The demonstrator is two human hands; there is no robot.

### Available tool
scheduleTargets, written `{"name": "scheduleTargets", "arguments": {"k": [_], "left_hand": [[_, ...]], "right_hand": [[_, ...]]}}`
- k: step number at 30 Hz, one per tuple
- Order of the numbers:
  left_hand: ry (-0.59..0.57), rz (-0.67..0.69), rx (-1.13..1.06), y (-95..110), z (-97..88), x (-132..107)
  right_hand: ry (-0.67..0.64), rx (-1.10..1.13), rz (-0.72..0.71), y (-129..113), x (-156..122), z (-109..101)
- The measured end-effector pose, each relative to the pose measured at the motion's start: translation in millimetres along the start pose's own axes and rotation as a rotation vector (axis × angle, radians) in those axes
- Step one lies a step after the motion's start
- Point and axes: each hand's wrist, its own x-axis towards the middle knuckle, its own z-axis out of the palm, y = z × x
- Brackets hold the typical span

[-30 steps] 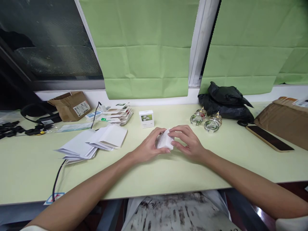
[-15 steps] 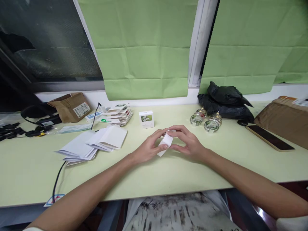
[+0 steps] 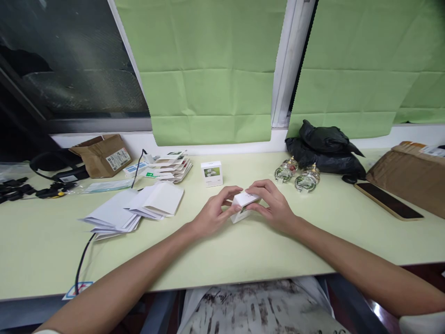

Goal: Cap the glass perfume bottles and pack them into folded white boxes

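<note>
A small white carton (image 3: pixel 243 204) sits between both my hands just above the pale green table (image 3: pixel 222 250). My left hand (image 3: pixel 215 213) pinches its left side with thumb and fingers. My right hand (image 3: pixel 273 204) curls over its right side and top, fingers pressed on it. Beyond them stands a finished white box with a flower picture (image 3: pixel 212 173). A spread of flat white carton blanks (image 3: pixel 135 206) lies to the left.
Two glass bottles (image 3: pixel 297 175) lie at the right by a black plastic bag (image 3: pixel 325 146). A phone (image 3: pixel 387 199) and brown parcel (image 3: pixel 410 174) are far right. A stack of printed cards (image 3: pixel 170 167), a cardboard box (image 3: pixel 102 153) and black cables (image 3: pixel 34 183) are at the left.
The white carton has been turned in my hands from a flat, tilted sheet to a squared box shape with its top face up. Both hands stayed at the same spot.
</note>
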Motion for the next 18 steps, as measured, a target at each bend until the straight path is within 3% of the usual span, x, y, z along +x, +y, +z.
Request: {"name": "scheduleTargets", "arguments": {"k": [3, 8, 18], "left_hand": [[0.076, 0.06, 0.117, -1.0, -1.2, -1.4], [0.1, 0.14, 0.208, -5.4, -0.9, 0.0], [0.185, 0.144, 0.293, -10.8, -2.7, 1.5]], "right_hand": [[0.028, 0.009, 0.038, 3.2, -0.3, 1.7], [0.036, 0.038, 0.068, 6.7, 2.9, 1.9], [-0.017, 0.121, 0.186, 5.6, 5.2, -0.7]]}}
